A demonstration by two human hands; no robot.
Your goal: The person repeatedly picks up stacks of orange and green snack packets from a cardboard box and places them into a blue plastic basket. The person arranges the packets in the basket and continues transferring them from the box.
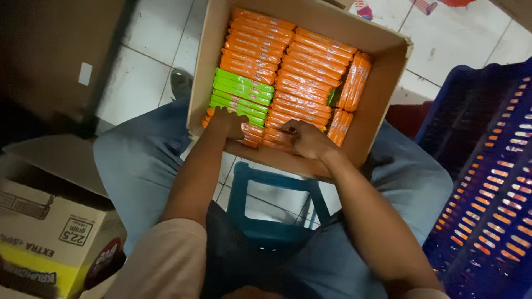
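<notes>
blue crate (487, 182), printed carton (50, 238), teal stool (271, 221)

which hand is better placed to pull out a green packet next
Left, probably. The left hand rests right at the flat green plastic packets in the brown cardboard box; the right hand lies on the orange packets.

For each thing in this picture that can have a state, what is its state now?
Box: open, tilted on the person's knees, nearly full of packs.
Orange packs: stacked in rows, some upright at the right side.
Green packs: stacked together at the left.
Left hand: resting on the packs.
Right hand: fingers pressed on the orange packs.
Second box: open, on the floor.
Crate: standing at the right.
</notes>
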